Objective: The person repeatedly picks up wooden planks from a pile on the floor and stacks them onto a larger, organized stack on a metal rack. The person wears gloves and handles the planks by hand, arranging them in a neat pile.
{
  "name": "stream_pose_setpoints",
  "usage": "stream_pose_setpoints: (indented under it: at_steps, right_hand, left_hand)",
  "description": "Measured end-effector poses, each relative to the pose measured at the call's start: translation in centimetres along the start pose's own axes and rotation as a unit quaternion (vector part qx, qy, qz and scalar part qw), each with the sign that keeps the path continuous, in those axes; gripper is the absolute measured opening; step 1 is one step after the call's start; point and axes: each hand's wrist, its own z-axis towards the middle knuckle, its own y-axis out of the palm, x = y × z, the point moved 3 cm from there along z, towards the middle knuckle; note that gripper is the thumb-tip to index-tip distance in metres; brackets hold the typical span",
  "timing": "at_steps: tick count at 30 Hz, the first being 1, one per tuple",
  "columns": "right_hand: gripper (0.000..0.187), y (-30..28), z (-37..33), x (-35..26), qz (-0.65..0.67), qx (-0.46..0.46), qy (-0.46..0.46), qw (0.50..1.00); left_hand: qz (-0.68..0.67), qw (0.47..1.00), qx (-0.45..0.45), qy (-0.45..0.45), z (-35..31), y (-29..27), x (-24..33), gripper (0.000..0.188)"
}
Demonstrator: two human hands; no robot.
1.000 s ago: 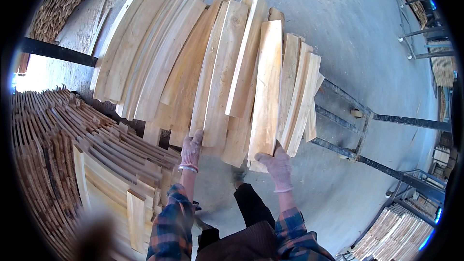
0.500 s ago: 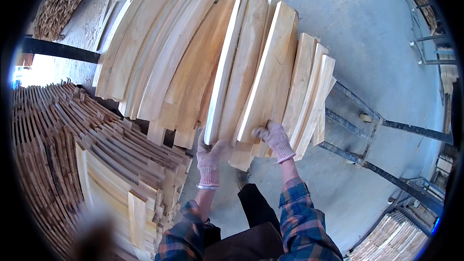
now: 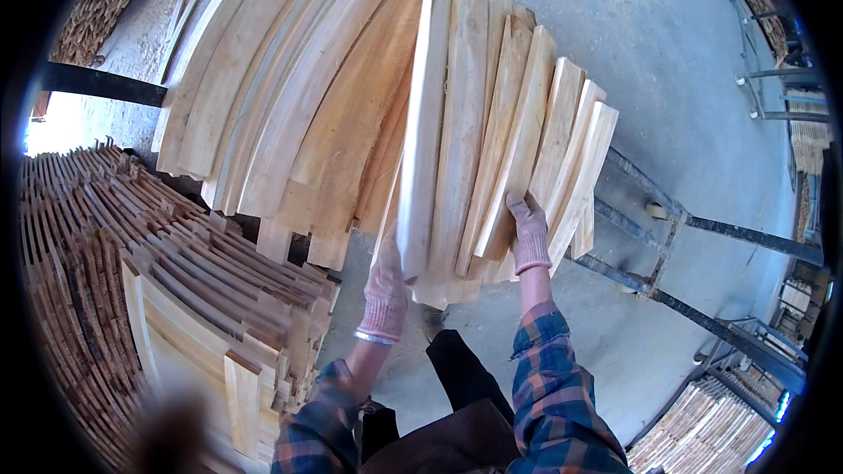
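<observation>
A wide pile of pale wooden boards (image 3: 303,114) lies side by side in front of me, their near ends toward my body. My gloved left hand (image 3: 385,290) is at the near end of a light board (image 3: 425,123), thumb along its left side and the other fingers partly hidden. Farther right, my gloved right hand (image 3: 530,233) closes on the right side of a narrower board (image 3: 520,145) near its lower end. Several boards lie between my hands, and a few more (image 3: 583,180) lean to the right of my right hand.
Dark metal bars of a rack (image 3: 733,241) stick out on the right, another bar (image 3: 105,86) on the left. A large stack of boards (image 3: 176,263) fills the lower left, with a short upright board (image 3: 241,399) at its front. More stacked wood (image 3: 702,430) stands lower right.
My right hand has moved right and up, off the wide board's end to a board's side. My left hand has shifted right and up. The boards between them now lie more spread out.
</observation>
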Motion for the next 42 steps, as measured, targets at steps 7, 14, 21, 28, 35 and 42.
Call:
stream_pose_setpoints:
  at_steps: [7,14,21,28,35,42]
  right_hand:
    - [0.067,0.5,0.5,-1.0,0.05,-0.133,0.058,0.988]
    - [0.097,2.7,-1.8,-3.7,-0.021,-0.242,0.013,0.97]
    - [0.086,3.0,-3.2,-4.5,-0.147,-0.184,0.003,0.972]
    - [0.079,-3.0,-14.5,1.1,-0.151,-0.272,0.014,0.95]
    - [0.066,-4.7,-16.9,11.3,0.065,-0.134,0.147,0.978]
    - [0.064,-6.8,-28.6,5.2,0.029,-0.106,0.259,0.96]
  left_hand:
    - [0.066,0.97,-0.071,-0.224,3.8,-0.9,0.0,0.055]
    - [0.149,0.964,-0.163,-0.148,4.1,-2.1,0.5,0.054]
    - [0.075,0.984,-0.104,-0.127,5.9,-0.6,-2.3,0.05]
    - [-0.187,0.942,-0.177,-0.216,-8.7,-3.5,-9.7,0.052]
    - [-0.117,0.949,-0.132,-0.262,-9.2,-2.6,-8.9,0.055]
    - [-0.103,0.937,-0.243,-0.23,-18.3,-6.8,-6.5,0.067]
